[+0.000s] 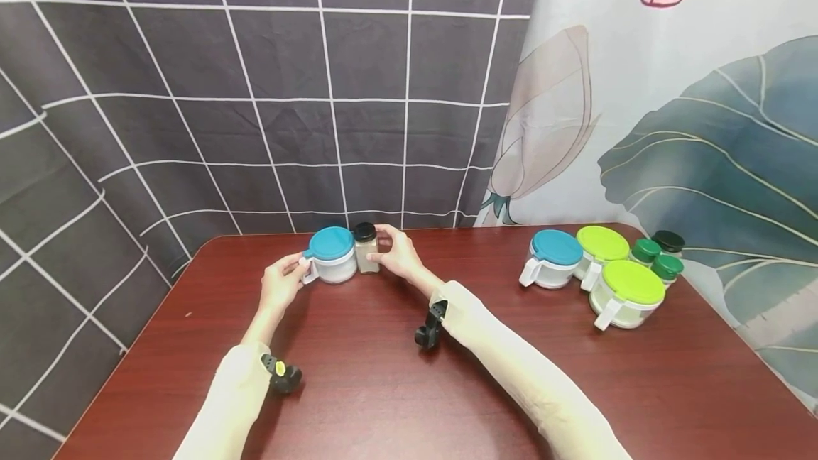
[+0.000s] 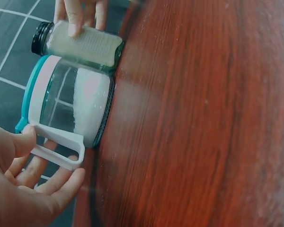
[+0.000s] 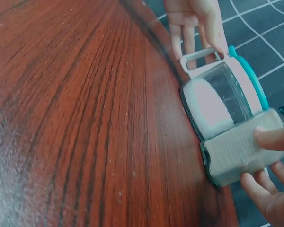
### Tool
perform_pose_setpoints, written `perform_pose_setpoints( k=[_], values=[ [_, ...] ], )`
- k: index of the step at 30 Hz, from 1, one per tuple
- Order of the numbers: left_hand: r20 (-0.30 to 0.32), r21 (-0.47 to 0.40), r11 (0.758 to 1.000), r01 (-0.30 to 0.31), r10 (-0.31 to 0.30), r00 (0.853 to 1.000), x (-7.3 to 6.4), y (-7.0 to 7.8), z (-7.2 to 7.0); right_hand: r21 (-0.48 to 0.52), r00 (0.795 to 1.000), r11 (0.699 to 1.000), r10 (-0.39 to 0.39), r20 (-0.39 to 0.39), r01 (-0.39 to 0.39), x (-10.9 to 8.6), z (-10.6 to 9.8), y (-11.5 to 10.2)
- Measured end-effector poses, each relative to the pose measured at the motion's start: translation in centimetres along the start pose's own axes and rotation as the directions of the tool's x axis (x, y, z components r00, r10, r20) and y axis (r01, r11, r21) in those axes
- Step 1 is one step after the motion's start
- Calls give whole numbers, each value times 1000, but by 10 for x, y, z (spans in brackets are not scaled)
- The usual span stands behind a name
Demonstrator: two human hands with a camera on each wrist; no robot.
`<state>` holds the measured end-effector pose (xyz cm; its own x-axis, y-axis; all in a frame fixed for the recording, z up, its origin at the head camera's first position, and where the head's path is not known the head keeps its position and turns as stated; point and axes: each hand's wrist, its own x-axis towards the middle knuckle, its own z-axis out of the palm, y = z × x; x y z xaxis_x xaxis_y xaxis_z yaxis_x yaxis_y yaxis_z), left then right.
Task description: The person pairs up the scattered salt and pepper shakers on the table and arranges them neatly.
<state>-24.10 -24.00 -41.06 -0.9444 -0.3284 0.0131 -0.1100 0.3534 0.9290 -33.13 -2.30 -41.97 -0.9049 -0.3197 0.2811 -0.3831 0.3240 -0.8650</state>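
At the table's back edge stands a glass seasoning jar [image 1: 336,270] with a blue lid, a white handle and white grains inside, as the left wrist view shows. My left hand [image 1: 281,282] holds its handle [image 2: 61,156], thumb on the near side and fingers behind. Right beside it is a square spice bottle [image 1: 367,255] with a black cap and pale powder. My right hand [image 1: 399,255] grips this bottle between thumb and fingers. In the right wrist view the bottle [image 3: 246,149] stands against the jar's side.
On the table's right side stand another blue-lidded jar [image 1: 554,261], two green-lidded jars [image 1: 633,286] and several small bottles with green or black caps [image 1: 667,241]. A grey checked curtain [image 1: 275,126] hangs behind the wooden table [image 1: 358,375].
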Motion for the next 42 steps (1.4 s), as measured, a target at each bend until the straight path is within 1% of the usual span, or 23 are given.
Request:
perform_pose_setpoints(
  k=[5, 8, 10, 12, 17, 23, 28, 35, 42],
  values=[
    [-31, 68, 998, -7, 9, 999, -2, 1, 0, -9, 1000, 1000, 9, 2, -9, -1, 2, -4],
    [-62, 104, 994, -19, 25, 998, -5, 2, 1, -33, 1000, 999, 18, 18, -17, -2, 3, -7],
    [-89, 109, 994, -21, 31, 996, -6, 3, 2, -44, 999, 999, 27, 31, -26, -4, 3, -11],
    [-116, 94, 995, -22, 32, 993, -8, 3, 4, -56, 999, 998, 33, 40, -31, -6, 3, -15],
    [-163, 8, 1000, -23, 24, 986, -15, 7, 8, -74, 999, 997, 40, 37, -37, -10, -1, -21],
    [-204, -49, 997, -54, 43, 978, -23, 13, 11, -91, 999, 996, 25, 25, -23, -13, -7, -22],
    [-223, -69, 994, -79, 62, 973, -31, 16, 12, -88, 999, 996, 26, 22, -24, -17, -14, -23],
    [-240, -80, 993, -92, 70, 968, -41, 18, 14, -67, 1000, 998, 20, 5, -20, -24, -22, -23],
    [-247, -120, 985, -122, 90, 965, -47, 19, 22, -62, 1000, 998, -8, 7, 8, -30, -31, -19]
  ],
)
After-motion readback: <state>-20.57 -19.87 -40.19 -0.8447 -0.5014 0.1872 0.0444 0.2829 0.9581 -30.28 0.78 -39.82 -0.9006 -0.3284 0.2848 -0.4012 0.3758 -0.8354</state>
